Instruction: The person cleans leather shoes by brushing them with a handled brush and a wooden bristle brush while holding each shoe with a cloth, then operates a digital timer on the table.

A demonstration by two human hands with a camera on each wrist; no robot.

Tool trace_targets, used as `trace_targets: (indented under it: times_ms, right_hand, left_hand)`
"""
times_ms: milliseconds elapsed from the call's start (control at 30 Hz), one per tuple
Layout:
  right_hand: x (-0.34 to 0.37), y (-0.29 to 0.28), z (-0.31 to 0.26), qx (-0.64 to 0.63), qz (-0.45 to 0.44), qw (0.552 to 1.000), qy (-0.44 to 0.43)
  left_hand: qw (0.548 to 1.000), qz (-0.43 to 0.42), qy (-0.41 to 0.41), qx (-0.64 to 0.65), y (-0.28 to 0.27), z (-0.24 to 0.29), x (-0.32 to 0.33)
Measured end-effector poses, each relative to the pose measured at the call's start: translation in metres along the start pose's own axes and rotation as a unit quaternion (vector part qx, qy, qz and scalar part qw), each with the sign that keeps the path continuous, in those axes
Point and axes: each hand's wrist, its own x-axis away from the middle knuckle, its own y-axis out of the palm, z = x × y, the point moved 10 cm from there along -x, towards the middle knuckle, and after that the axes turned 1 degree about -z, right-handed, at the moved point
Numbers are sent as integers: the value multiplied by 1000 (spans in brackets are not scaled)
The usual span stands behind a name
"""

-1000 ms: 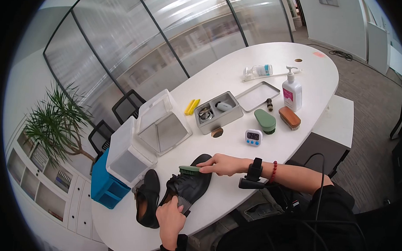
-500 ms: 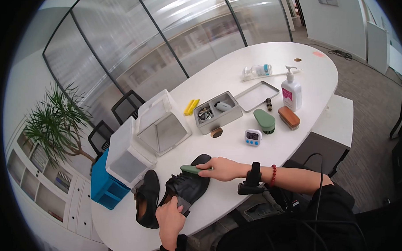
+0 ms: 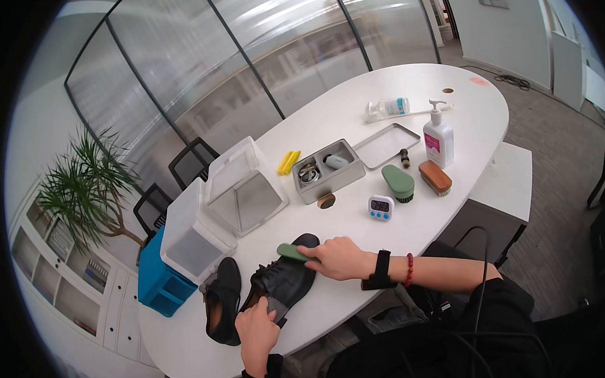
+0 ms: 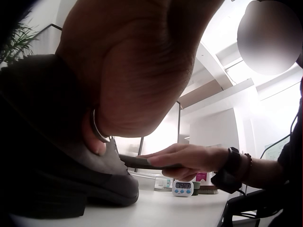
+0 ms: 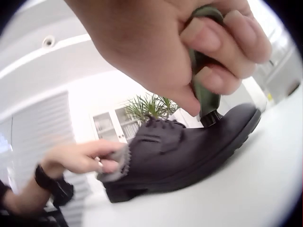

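Observation:
A black lace-up shoe [image 3: 287,290] stands on the white table, its toe pointing away. My left hand [image 3: 258,326] grips it at the grey heel collar, with fingers at the opening, as the right wrist view shows. In my right hand [image 3: 340,258] is a green-handled shoe brush [image 3: 291,251], its dark bristles down on the toe of the shoe [image 5: 189,153]. Fingers and thumb wrap the brush handle [image 5: 207,97] in the right wrist view. Left of this shoe sits its black mate [image 3: 223,296], opening upward.
Blue organizer [image 3: 165,277] and clear-fronted white boxes [image 3: 239,187] stand to the left. Farther back are a metal tin [image 3: 329,183], yellow item [image 3: 289,162] and lid [image 3: 389,144]. Rightward lie a timer [image 3: 380,207], second green brush [image 3: 399,181], wooden brush [image 3: 436,178] and pump bottle [image 3: 440,140].
My right hand and the brush have shifted slightly right across the shoe toward its toe, and the brush has turned so its green back shows. My left hand keeps its place on the heel.

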Motion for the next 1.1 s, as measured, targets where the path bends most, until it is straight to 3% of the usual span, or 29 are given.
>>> trace_targets:
  times_ms: [33, 100, 233, 267, 300, 367, 467, 600, 667, 700, 767, 800, 867, 900, 933, 967, 1100]
  right_hand:
    - [-4, 3, 3, 0, 1, 1000, 1]
    - [-11, 20, 10, -238, -58, 969, 15]
    - [-8, 20, 19, -329, -135, 931, 78]
    - [-15, 21, 24, -196, -73, 978, 19]
    - [-12, 17, 21, -196, -75, 978, 19]
    - [-4, -8, 10, 43, -16, 999, 4]
    - [-3, -15, 11, 73, 40, 996, 17]
    - [-9, 3, 14, 36, 11, 999, 5]
    - [-20, 31, 20, -264, -59, 962, -25]
    - [-19, 22, 15, -264, -59, 962, -25]
    - [-2, 34, 15, -433, -225, 862, 136]
    - [-3, 40, 17, -433, -226, 862, 136]
    - [-14, 29, 14, -299, -115, 947, 5]
    - [-11, 25, 12, -299, -116, 947, 6]
    - [-7, 11, 11, -134, -69, 989, 3]
    - [-4, -2, 9, 36, -19, 999, -1]
    - [1, -7, 5, 86, 49, 995, -1]
  left_hand:
    - [1000, -3, -2, -1, 0, 0, 0]
    - [1000, -1, 1, -2, 2, -2, 0]
    - [1000, 2, 2, 2, 1, -2, 1]
    - [1000, 1, 1, 3, 0, -2, 1]
    - [1000, 5, 4, 5, 0, -2, 0]
    - [1000, 6, 6, 8, 0, 0, 1]
    - [1000, 11, 4, 8, -1, -1, 1]
    - [1000, -1, -4, 3, 0, -1, 0]
    - [1000, -7, -5, 3, 1, -1, 0]
    - [1000, -8, -6, 4, 1, -1, 0]
    - [1000, -9, -8, 5, 1, -3, 1]
    - [1000, -6, -6, 3, 1, -2, 0]
    - [1000, -4, -4, 2, 1, -1, 0]
    - [1000, -2, 0, 3, -1, -1, 0]
    - [1000, 1, 3, 4, -1, 0, 0]
    - [1000, 1, 2, 5, 0, 0, 1]
    - [1000, 9, 1, 2, -1, -1, 0]
